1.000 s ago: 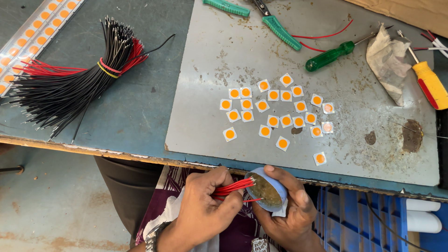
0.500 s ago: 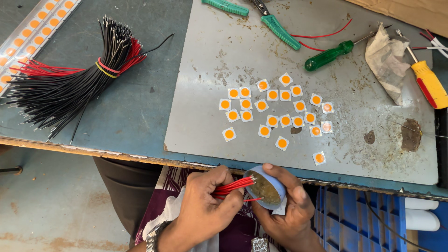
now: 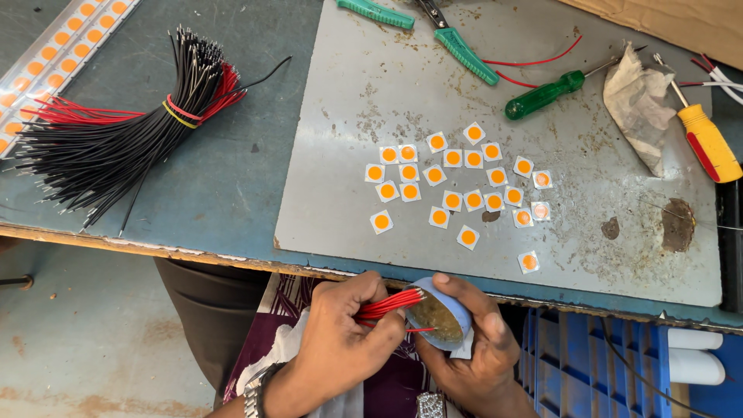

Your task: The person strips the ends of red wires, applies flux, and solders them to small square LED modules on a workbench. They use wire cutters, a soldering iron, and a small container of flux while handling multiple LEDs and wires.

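Observation:
My left hand (image 3: 340,337) grips a small bunch of red wires (image 3: 387,304) below the table's front edge, their tips pointing into a small round blue tin (image 3: 438,311) of brownish paste. That tin sits tilted in my right hand (image 3: 472,348), whose fingers wrap its rim. On the grey metal sheet (image 3: 371,93) above lie several small white square chips with orange centres (image 3: 453,182). A large bundle of black and red wires (image 3: 124,128), bound by a band, lies at the left of the table.
Green-handled pliers (image 3: 457,42), a green screwdriver (image 3: 546,94), a yellow and red screwdriver (image 3: 706,139), a crumpled rag (image 3: 638,101) and loose red wire lie at the back. A strip of orange chips (image 3: 54,46) runs along the far left. A blue crate (image 3: 596,364) stands below right.

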Tool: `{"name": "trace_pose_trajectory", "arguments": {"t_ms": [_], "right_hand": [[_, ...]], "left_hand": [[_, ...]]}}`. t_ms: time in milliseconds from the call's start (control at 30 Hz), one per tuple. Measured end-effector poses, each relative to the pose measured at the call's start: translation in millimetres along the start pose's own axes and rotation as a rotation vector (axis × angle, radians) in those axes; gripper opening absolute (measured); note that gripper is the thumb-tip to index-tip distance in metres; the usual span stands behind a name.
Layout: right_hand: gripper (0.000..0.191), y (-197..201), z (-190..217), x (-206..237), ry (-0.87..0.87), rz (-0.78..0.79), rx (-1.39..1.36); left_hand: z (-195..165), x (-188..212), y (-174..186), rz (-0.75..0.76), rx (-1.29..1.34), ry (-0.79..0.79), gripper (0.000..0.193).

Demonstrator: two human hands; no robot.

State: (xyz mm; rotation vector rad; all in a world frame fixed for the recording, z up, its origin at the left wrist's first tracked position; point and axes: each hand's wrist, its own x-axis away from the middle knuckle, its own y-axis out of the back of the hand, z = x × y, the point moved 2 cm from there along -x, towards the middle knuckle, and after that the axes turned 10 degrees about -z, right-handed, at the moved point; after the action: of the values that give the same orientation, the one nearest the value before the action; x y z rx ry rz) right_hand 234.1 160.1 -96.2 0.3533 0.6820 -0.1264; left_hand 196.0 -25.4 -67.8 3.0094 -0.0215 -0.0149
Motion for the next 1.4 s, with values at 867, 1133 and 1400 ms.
{"name": "trace_pose_trajectory", "arguments": {"t_ms": [867, 1133, 1400], "right_hand": [[0.119, -7, 0, -1, 0.008, -0.041, 0.015], [0.119, -8, -1, 1, 0.016, -0.035, 0.014], [0.119, -4, -6, 2, -0.047, -0.073, -0.018]], "left_hand": [[2, -1, -2, -0.115, 0.023, -0.131, 0.030], [5, -2, -4, -0.087, 0.049, -0.138, 0.029], [12, 2, 2, -0.098, 0.102, -0.052, 0.029]]}}
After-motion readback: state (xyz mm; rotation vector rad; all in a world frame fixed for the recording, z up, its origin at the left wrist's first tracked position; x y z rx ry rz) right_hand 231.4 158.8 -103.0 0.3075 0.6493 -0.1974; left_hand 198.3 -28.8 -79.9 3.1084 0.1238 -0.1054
